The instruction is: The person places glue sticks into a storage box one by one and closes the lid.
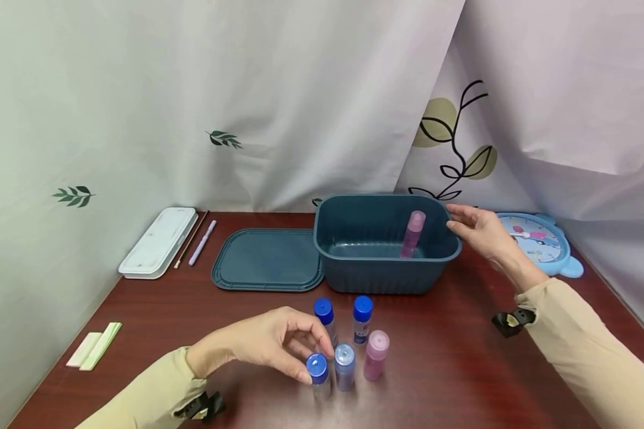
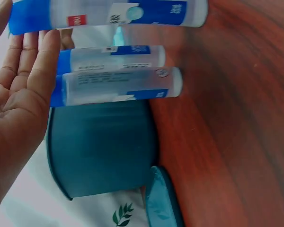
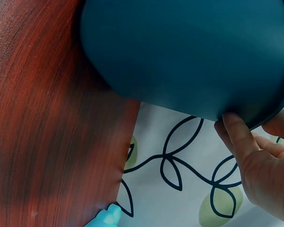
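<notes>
My left hand point(image 1: 271, 342) reaches over a cluster of small bottles at the table's front. Its thumb and fingertips close round the blue cap of the nearest bottle point(image 1: 318, 372), which also shows in the left wrist view, bottle point(image 2: 123, 14) beside hand point(image 2: 19, 104). Two more blue-capped bottles point(image 1: 324, 316) point(image 1: 362, 319), a pale blue one point(image 1: 345, 364) and a pink one point(image 1: 376, 354) stand beside it. Behind them a teal bin point(image 1: 354, 268) holds a leaning pink bottle point(image 1: 412, 233). My right hand point(image 1: 480, 231) rests straight fingertips on the bin's right rim; its fingers point(image 3: 236, 132) touch the bin's outer wall point(image 3: 189, 52).
The bin's teal lid point(image 1: 268, 260) lies flat to its left. Farther left lie a white case point(image 1: 158, 241), a pen point(image 1: 202, 242) and a thin stick point(image 1: 191, 238). A blue toy clock point(image 1: 539, 241) lies at the right, and paper strips point(image 1: 93, 345) near the left edge. Curtains close in the table.
</notes>
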A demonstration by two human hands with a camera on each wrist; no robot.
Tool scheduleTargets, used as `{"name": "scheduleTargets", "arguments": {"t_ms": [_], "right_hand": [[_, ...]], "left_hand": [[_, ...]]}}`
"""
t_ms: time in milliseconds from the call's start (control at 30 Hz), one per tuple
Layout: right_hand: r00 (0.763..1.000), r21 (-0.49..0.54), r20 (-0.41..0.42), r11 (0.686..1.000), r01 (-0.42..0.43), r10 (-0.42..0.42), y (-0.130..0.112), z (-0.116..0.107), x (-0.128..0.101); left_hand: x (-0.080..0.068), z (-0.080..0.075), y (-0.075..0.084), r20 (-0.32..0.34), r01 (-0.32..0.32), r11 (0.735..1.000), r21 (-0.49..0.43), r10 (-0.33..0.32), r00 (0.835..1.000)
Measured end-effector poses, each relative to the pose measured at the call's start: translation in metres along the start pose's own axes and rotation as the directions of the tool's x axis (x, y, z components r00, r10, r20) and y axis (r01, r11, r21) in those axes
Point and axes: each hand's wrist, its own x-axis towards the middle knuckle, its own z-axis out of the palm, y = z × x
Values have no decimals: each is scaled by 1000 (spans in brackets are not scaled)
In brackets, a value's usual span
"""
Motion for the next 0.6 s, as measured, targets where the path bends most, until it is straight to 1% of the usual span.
{"name": "scheduleTargets", "arguments": {"t_ms": [67, 167, 267, 333, 400, 467, 533, 600], "right_hand": [[1000, 5, 3, 1000, -1, 1, 0, 0, 0], [1000, -2, 6, 1000, -2, 2, 1, 1, 0], [1000, -5, 4, 1000, 0, 0, 1, 1, 0], [1000, 1, 4, 1000, 1, -1, 1, 1, 0], [1000, 15, 6, 1000, 2, -2, 1, 1, 1], [1000, 24, 7, 1000, 2, -3, 1, 1, 1], [1000, 27, 6, 1000, 3, -3, 1, 1, 1], [1000, 23, 1, 1000, 4, -4, 1, 1, 1]], "left_hand": [[0, 0, -3, -6, 1, 1000, 7, -1, 1000], [-1, 0, -4, -16, -13, 1000, 20, 14, 1000], [-2, -3, -2, -20, -60, 997, 40, 61, 998], [-3, -6, 4, -28, -85, 995, 57, 87, 996], [-5, -10, 15, -42, -111, 991, 78, 115, 993], [-6, -16, 31, -72, -134, 984, 120, 143, 987], [-6, -24, 50, -123, -155, 968, 196, 181, 976], [-4, -32, 71, -194, -151, 951, 271, 208, 959]]}}
